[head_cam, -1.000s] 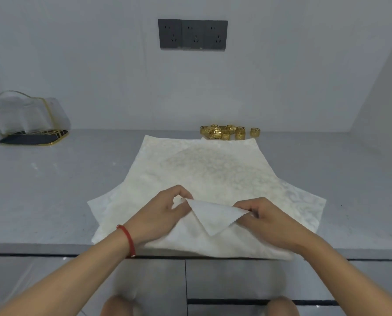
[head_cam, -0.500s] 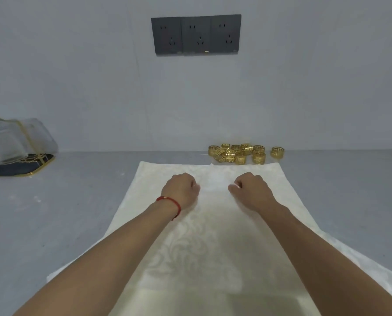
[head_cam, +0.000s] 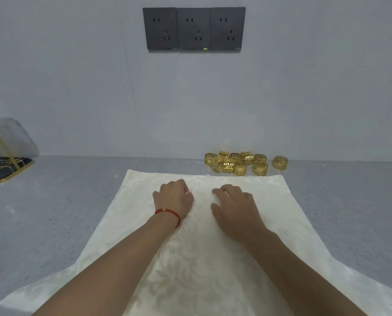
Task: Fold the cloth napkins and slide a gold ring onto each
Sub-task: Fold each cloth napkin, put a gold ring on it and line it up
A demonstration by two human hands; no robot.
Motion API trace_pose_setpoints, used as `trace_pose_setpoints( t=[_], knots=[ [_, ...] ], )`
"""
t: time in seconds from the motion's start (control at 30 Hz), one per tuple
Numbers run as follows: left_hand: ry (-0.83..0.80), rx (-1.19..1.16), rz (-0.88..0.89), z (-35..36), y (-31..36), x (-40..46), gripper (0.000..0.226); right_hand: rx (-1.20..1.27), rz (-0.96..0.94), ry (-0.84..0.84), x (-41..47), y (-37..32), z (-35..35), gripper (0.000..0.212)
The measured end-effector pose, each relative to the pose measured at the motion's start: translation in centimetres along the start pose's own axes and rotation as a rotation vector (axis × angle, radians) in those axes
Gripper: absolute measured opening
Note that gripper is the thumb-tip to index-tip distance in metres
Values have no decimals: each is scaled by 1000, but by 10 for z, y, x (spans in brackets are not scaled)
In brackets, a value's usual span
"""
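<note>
Cream napkin (head_cam: 213, 258) lies on grey worktop (head_cam: 53, 213). Left hand (head_cam: 173, 198) clenched upon it; right hand (head_cam: 234, 207) released, flat. Gold rings (head_cam: 236, 163) (heaped) touch its far edge.

bare forearms, red string bracelet (head_cam: 169, 215) with gold bead

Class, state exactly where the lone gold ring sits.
In the head view, the lone gold ring stands on the counter by the wall, just right of the ring pile, beyond the napkin's far right corner.
</note>
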State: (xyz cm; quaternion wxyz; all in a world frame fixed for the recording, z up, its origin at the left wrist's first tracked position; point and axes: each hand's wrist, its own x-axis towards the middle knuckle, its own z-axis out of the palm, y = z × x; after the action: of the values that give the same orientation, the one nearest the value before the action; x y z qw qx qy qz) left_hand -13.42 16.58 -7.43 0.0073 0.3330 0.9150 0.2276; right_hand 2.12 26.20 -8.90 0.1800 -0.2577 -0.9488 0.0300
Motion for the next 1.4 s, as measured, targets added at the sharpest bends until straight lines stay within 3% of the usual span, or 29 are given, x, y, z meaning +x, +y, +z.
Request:
trace_pose_setpoints(
  t=[0.1,0.17,0.23,0.3,0.37,0.5,0.63,0.8,0.93,1.1,1.4],
  knots=[
    [91,209,87,4,0,-2,25,-45,-17,-100,-8,-3,8,48],
    [224,215,320,10,0,-9,27,-55,-5,-103,-8,-4,9,54],
    [189,37,518,18,0,-15,31,-48,-4,-107,-8,-3,9,63],
    [54,-34,549,23,0,-19,36,-56,-4,-108,-7,-3,9,73],
    [-9,-21,544,26,-1,-20,38,-71,-5,-113,-7,-5,8,67],
    [16,-33,573,23,2,-20,36,-79,4,-107,5,-2,0,42],
    [12,-64,522,25,-1,-19,34,44,118,-13,40,2,-5,27],
    [-121,-78,406,18,3,-11,40,249,271,-83,68,4,9,28],
    [-202,-110,288,-1,14,0,37,402,341,47,66,4,20,11],
    [-111,-277,176,-1,17,19,12,593,341,87,60,12,19,20],
    [32,-304,89,1,22,41,17,701,371,123,63,20,23,24]
  ],
)
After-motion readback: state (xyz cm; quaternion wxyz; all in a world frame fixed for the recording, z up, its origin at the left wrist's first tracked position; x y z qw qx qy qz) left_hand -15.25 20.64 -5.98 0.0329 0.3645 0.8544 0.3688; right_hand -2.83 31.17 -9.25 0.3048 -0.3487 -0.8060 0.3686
